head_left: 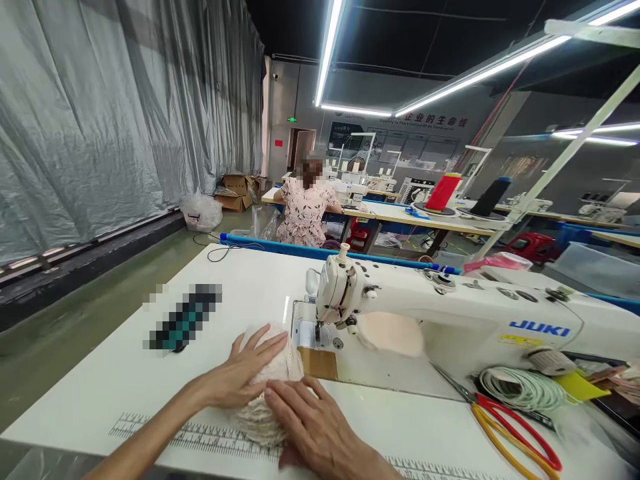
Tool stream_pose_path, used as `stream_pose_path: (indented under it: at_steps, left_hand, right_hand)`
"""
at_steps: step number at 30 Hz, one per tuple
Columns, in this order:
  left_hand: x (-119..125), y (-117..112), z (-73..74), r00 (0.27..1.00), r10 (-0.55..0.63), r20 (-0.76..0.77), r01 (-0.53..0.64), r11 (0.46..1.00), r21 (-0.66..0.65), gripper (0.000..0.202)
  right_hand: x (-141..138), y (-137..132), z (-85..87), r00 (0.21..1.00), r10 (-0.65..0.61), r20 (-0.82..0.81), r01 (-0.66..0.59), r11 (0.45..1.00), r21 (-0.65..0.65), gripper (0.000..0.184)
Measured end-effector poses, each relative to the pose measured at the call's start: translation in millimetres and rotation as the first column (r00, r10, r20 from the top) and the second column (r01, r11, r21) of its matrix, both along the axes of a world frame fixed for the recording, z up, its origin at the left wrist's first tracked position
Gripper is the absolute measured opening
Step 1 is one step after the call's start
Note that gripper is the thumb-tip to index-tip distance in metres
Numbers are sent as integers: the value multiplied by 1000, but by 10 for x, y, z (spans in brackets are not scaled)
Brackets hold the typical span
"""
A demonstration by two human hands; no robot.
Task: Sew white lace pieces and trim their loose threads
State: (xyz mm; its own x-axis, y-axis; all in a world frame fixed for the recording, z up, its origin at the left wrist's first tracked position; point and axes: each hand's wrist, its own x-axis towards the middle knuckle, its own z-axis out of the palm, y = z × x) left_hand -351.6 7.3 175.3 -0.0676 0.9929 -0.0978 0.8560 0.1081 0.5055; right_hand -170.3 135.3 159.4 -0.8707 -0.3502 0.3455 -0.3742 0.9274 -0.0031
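A stack of cream, lace-edged fabric pieces (260,421) lies on the white table in front of the sewing machine. My left hand (250,370) rests flat across the top of this stack, its fingers stretched out. At the stack's near right side, my right hand (320,427) grips the edge, with its fingers over the top and the thumb mostly hidden low down. The white JUKI sewing machine (465,310) stands just beyond, its needle area (318,330) to the right of my left fingertips. A pale rounded fabric piece (393,333) lies under the machine arm.
Scissors with red and orange handles (515,433) lie at the right, beside coiled pale green cord (523,387). A printed ruler (200,437) runs along the front edge. A pixelated dark object (185,319) is at left. Another person (305,210) sits at a table beyond.
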Motion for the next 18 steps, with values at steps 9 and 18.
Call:
stream_pose_path:
  at_steps: [9,18]
  left_hand:
    - [-240,-235,65,990,-99,98,104,994,-45,68]
    - [-313,-120,-172,996,-89,-30,87,995,-56,134]
  right_hand:
    - [26,47,27,994,-43,104,48,997,-53,48]
    - [-268,126,-137,996,-82,35,89,930,-356,64]
